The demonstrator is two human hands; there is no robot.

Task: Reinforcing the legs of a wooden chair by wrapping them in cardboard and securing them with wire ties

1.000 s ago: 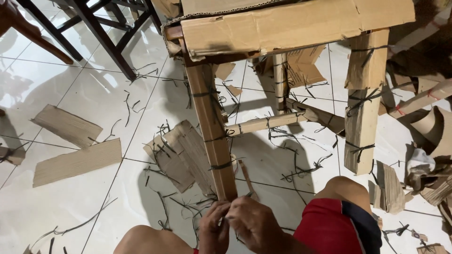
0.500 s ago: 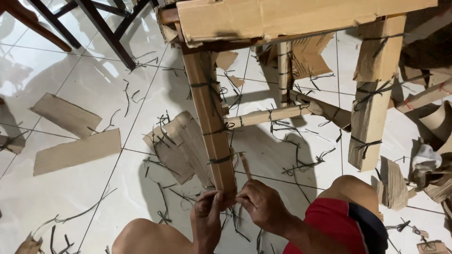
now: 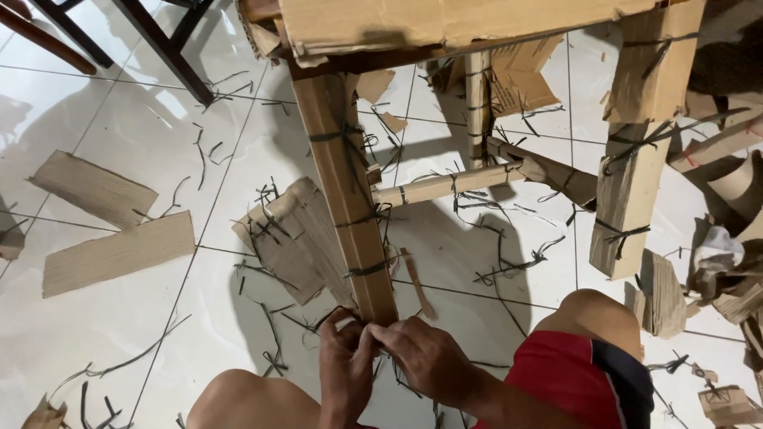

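Observation:
A chair wrapped in brown cardboard stands over the white tile floor. Its near left leg (image 3: 350, 214) is bound with several dark straps. At the foot of that leg, my left hand (image 3: 343, 361) and my right hand (image 3: 425, 357) meet, both pinching a thin dark strap (image 3: 330, 315) that loops around the leg's bottom end. A cardboard-wrapped rung (image 3: 445, 184) runs from this leg toward the back leg (image 3: 477, 103). The near right leg (image 3: 632, 183) hangs above my right knee (image 3: 592, 314) in red shorts.
Flat cardboard strips (image 3: 119, 250) lie on the floor at left, and a strapped cardboard bundle (image 3: 290, 238) lies beside the leg. Cut dark strap pieces litter the tiles. Crumpled cardboard scraps (image 3: 731, 270) pile up at right. Dark wooden furniture legs (image 3: 163, 48) stand at top left.
The view has tilted slightly, so the chair sits higher in frame. My hands have stayed at the foot of the near left leg, with fingers working the strap closer together.

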